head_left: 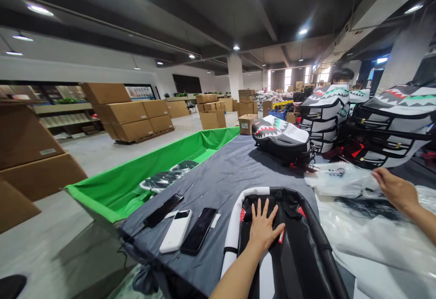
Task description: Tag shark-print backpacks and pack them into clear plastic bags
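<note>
Your left hand [262,228] lies flat, and its fingers [264,212] are spread wide apart. It presses down on a black backpack [293,253] with white trim, but it is not gripping anything. Your right hand [395,191] is bent a little, and its fingertips [376,175] touch a clear plastic bag [344,181]. You cannot tell if they pinch the bag or only touch it. The black backpack sits at the near end of a table covered with a gray cloth [221,185]. Just to the left of it, a black phone [198,231], a white power bank [175,231], and another black phone [163,210] lie on the cloth. A big clear plastic sheet [368,249] spreads out on the right, below your right hand. Farther along the table, a backpack with a shark mouth [281,137] lies on the cloth. To the left, a green bin [136,185] holds dark things in plastic [160,181]. On the right, more shark backpacks [323,117] are piled up, and a person [342,78] stands behind them. Far off, cardboard boxes [129,117] sit on the floor.
</note>
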